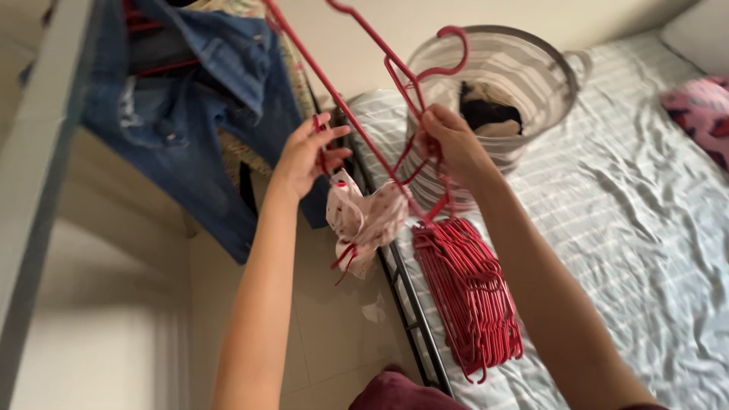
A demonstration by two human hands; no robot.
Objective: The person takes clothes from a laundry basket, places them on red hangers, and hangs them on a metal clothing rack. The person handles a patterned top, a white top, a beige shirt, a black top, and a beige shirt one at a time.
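1. Nearest, low at the frame's bottom edge between the 2 forearms, a dark maroon cloth [395,391] shows only in part.
2. Below the right hand lies a stack of red hangers [471,296] on the striped bedsheet [630,228], close to the black bed frame [406,304] at the mattress edge.
3. The right hand [452,140] is closed around the lower wires of a red hanger [395,83] — fingers curled tight, the hook rising above it.
4. The left hand [307,152] is partly open, fingers spread, fingertips pinching a strap of a small pale garment with red dots [364,220] against the hanger's sloping arm.
5. That garment hangs between the 2 hands, just below them, drooping over the bed's edge.
6. Beyond the right hand stands a striped laundry basket [531,76] on the bed, dark and beige clothes inside.
7. Beyond the left hand — up and to its left — a blue denim jacket [190,114] hangs.
8. Far right of the right hand, a pink patterned cloth [702,110].
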